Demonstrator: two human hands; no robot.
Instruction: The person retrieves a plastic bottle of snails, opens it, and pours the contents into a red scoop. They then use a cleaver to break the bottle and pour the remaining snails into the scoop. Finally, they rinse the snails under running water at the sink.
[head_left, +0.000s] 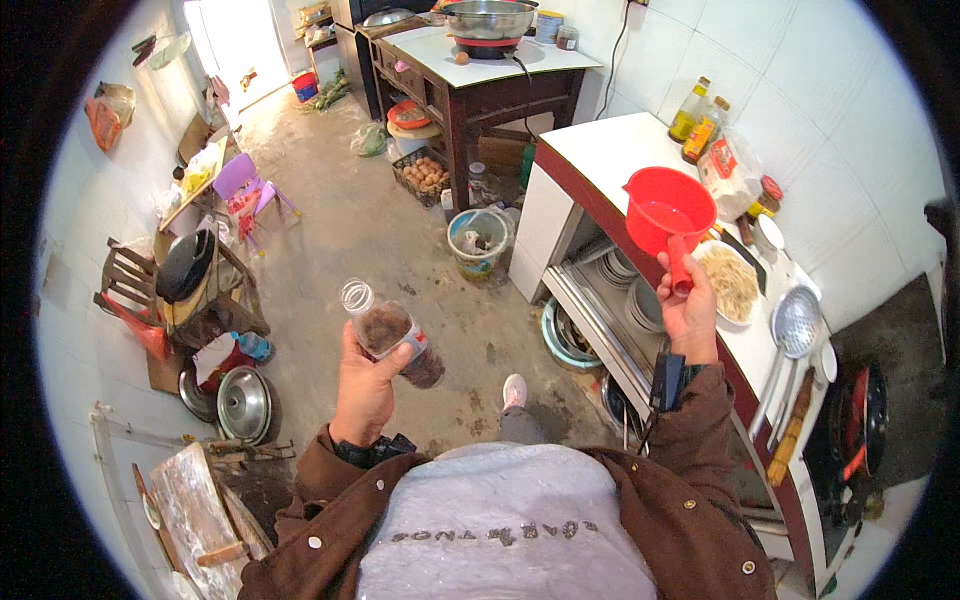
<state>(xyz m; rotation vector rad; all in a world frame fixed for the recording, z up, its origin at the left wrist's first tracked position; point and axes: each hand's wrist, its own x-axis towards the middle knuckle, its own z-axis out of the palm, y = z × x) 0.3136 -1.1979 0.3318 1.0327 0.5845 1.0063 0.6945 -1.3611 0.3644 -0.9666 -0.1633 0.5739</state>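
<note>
My left hand (371, 379) holds a clear plastic bottle (397, 337) by its side over the floor. The bottle is tilted, its open-looking neck at the upper left, and dark brown contents fill part of it. My right hand (686, 307) grips the handle of a red plastic dipper (670, 206), whose bowl is at the edge of the white counter (592, 146). Light from above shows the inside of the bowl; whether it holds water I cannot tell. Right of that hand, a white plate of noodle-like strips (729, 283) lies on the counter.
Oil and sauce bottles (688, 111) stand by the wall. A skimmer (796, 322) lies on the counter's right part. A bucket (478, 241) and a crate of eggs (422, 176) are on the floor ahead. A table (420, 56) bears a steel pot (490, 22). A purple chair (244, 180) stands left.
</note>
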